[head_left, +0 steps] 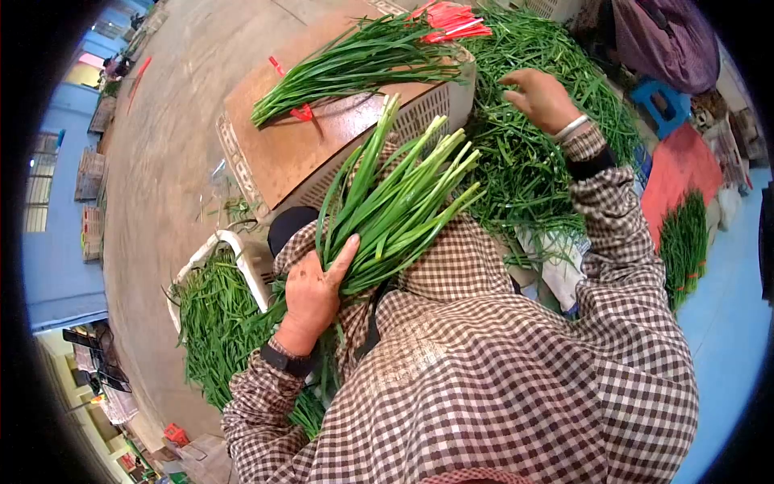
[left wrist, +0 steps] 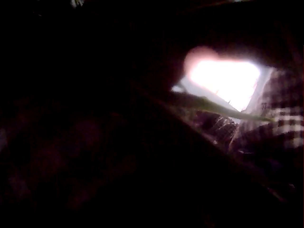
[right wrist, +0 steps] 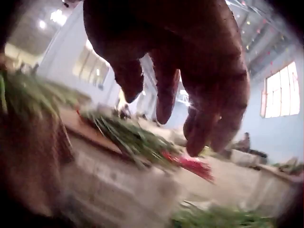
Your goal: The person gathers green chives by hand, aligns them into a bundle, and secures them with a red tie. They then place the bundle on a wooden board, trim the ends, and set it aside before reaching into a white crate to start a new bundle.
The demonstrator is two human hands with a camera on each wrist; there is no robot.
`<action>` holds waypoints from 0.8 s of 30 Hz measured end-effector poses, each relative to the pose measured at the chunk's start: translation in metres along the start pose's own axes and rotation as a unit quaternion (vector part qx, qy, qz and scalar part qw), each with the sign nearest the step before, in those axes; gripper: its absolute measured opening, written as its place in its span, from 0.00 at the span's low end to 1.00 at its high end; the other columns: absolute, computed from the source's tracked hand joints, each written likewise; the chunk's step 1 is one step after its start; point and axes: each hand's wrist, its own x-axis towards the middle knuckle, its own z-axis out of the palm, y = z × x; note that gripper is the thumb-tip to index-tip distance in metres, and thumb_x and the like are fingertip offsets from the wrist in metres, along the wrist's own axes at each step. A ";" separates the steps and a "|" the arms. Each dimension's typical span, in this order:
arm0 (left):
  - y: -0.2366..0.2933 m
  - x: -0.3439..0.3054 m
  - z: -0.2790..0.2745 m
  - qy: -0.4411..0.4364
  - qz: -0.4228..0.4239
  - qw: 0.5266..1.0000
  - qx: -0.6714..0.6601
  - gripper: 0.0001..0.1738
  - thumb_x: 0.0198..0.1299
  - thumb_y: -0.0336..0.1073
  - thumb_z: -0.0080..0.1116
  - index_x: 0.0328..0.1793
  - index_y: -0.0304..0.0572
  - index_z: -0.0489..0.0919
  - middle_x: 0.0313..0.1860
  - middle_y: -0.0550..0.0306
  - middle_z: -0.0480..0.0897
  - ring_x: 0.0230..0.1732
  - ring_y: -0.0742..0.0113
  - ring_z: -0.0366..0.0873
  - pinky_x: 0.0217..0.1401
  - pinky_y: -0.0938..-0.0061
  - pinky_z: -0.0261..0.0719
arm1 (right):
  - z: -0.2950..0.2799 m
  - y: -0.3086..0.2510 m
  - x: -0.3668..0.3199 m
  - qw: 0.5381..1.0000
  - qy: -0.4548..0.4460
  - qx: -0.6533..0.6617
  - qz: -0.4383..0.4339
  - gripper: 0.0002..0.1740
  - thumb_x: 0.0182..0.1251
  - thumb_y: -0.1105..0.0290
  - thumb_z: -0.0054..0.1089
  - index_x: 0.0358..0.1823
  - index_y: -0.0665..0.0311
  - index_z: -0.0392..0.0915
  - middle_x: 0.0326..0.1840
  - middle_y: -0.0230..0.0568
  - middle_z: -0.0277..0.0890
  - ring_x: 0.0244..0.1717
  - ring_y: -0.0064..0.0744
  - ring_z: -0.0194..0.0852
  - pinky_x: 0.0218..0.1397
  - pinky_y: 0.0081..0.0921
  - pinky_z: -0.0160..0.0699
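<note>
My left hand grips a loose bunch of garlic chives over the lap, index finger lying along the leaves and pale stem ends pointing away. The left wrist view is almost wholly dark, so the underside of that grip is hidden. Raised above a big heap of loose garlic chives, my right hand has nothing in it. Its fingers hang loosely bent in the right wrist view.
An upturned crate with a brown board bears another chive bunch and red ties. A white-handled basket of chives stands at the left. Tied bunches lie right, near a blue stool.
</note>
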 end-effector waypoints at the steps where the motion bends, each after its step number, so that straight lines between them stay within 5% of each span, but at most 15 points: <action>1: 0.001 0.001 -0.001 0.004 -0.001 1.000 -0.010 0.46 0.45 0.21 0.51 0.73 0.64 0.59 0.28 0.54 0.67 0.27 0.56 0.67 0.29 0.66 0.68 | -0.003 -0.024 0.000 0.993 -0.013 0.106 -0.046 0.15 0.61 0.64 0.58 0.45 0.65 0.77 0.42 0.46 0.78 0.44 0.42 0.77 0.50 0.35 0.76; 3: 0.001 0.004 -0.003 0.014 -0.002 1.000 -0.028 0.46 0.45 0.20 0.51 0.73 0.65 0.59 0.28 0.53 0.67 0.27 0.56 0.67 0.28 0.66 0.68 | 0.004 -0.074 -0.009 0.974 -0.034 0.094 -0.203 0.14 0.60 0.66 0.57 0.47 0.61 0.78 0.43 0.49 0.79 0.42 0.44 0.78 0.48 0.35 0.78; 5: 0.002 0.002 -0.001 0.014 -0.010 1.000 -0.011 0.46 0.44 0.20 0.51 0.73 0.64 0.59 0.29 0.53 0.67 0.27 0.56 0.68 0.29 0.66 0.68 | 0.024 -0.101 -0.019 0.957 -0.124 0.017 -0.261 0.07 0.56 0.68 0.56 0.34 0.59 0.79 0.33 0.41 0.78 0.39 0.39 0.77 0.45 0.38 0.76; 8: 0.001 0.000 0.006 0.036 -0.055 0.998 -0.026 0.45 0.44 0.19 0.50 0.73 0.61 0.60 0.29 0.52 0.67 0.27 0.55 0.68 0.29 0.66 0.68 | 0.014 -0.102 -0.050 0.950 -0.048 0.053 -0.303 0.03 0.53 0.69 0.55 0.28 0.57 0.75 0.28 0.36 0.73 0.36 0.37 0.73 0.41 0.34 0.69; 12: 0.002 -0.001 0.005 0.032 -0.082 0.994 -0.066 0.45 0.43 0.18 0.51 0.72 0.56 0.60 0.29 0.52 0.67 0.27 0.53 0.68 0.30 0.65 0.68 | 0.012 -0.095 -0.068 0.937 -0.033 0.135 -0.321 0.03 0.52 0.70 0.55 0.28 0.58 0.76 0.28 0.36 0.70 0.36 0.41 0.71 0.41 0.36 0.69; 16: 0.002 0.002 0.002 0.036 -0.047 0.998 -0.031 0.43 0.44 0.21 0.53 0.71 0.62 0.63 0.29 0.53 0.67 0.27 0.55 0.68 0.30 0.67 0.68 | 0.008 -0.098 -0.048 0.933 -0.169 0.170 -0.267 0.05 0.53 0.69 0.55 0.30 0.61 0.77 0.28 0.46 0.75 0.33 0.50 0.75 0.37 0.42 0.74; 20: 0.004 0.003 0.003 0.058 -0.051 0.997 -0.028 0.41 0.46 0.24 0.53 0.70 0.66 0.65 0.28 0.54 0.67 0.27 0.57 0.68 0.29 0.68 0.68 | 0.014 -0.115 -0.034 0.975 -0.133 0.092 -0.152 0.07 0.56 0.67 0.54 0.35 0.60 0.75 0.29 0.48 0.77 0.31 0.52 0.76 0.34 0.44 0.75; 24: 0.002 0.002 0.004 0.069 -0.040 0.996 -0.034 0.40 0.48 0.24 0.52 0.69 0.67 0.65 0.27 0.56 0.65 0.25 0.58 0.66 0.29 0.69 0.68 | 0.031 -0.124 -0.027 0.973 -0.069 0.044 -0.214 0.09 0.54 0.67 0.54 0.36 0.59 0.76 0.27 0.48 0.76 0.32 0.50 0.77 0.33 0.44 0.75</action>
